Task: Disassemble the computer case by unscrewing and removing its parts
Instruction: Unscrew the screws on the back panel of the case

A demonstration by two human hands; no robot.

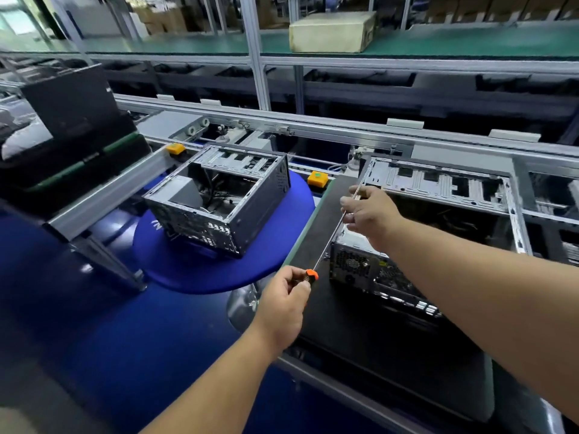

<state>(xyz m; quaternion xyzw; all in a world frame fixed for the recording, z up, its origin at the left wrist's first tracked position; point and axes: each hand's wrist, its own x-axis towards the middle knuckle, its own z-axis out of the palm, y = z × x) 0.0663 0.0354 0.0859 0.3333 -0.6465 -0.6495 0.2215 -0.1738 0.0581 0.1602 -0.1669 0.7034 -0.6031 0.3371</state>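
A grey metal computer case (438, 195) lies open on a black mat (376, 339) at the right. My right hand (369, 214) grips the top left edge of this case. Below it, my left hand (285, 296) holds a screwdriver (310, 275) with an orange and black handle. Its thin shaft points up to a screw at the rear left corner of the case, beside the perforated back panel (360, 267).
A second open case (225, 195) stands on a round blue stool (194, 264) to the left. Conveyor rails with orange stoppers (317, 178) run behind both cases. Black panels (62, 101) are stacked at far left. A beige box (332, 31) sits on the green shelf.
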